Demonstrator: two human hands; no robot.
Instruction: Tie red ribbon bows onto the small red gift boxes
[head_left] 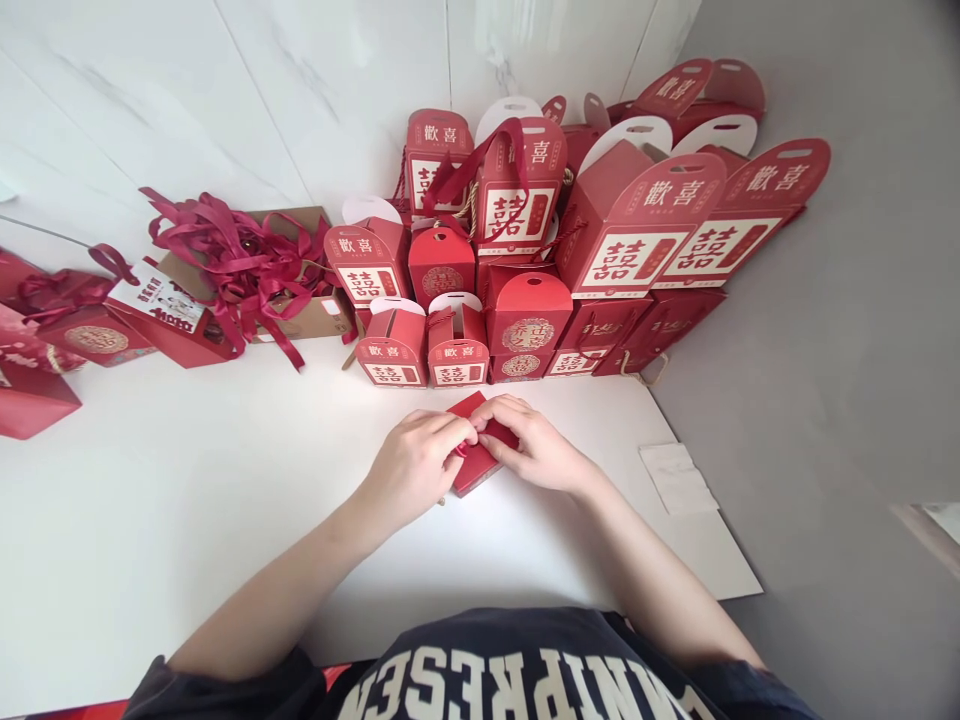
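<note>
A flat red paper box or folded card (474,474) lies on the white table (225,520), mostly covered by my hands. My left hand (412,470) and my right hand (534,447) meet above it, with fingertips pinching at its top. A thin red ribbon end may show near my left fingers, but it is too small to be sure. What the fingertips hold is partly hidden.
Just beyond my hands, red gift boxes with white handles and double-happiness panels (525,240) stand stacked against the white wall. To the left, dark red ribbons spill over a cardboard box (315,315). Red bags (82,335) lie further left, and a white paper sheet (677,478) lies right.
</note>
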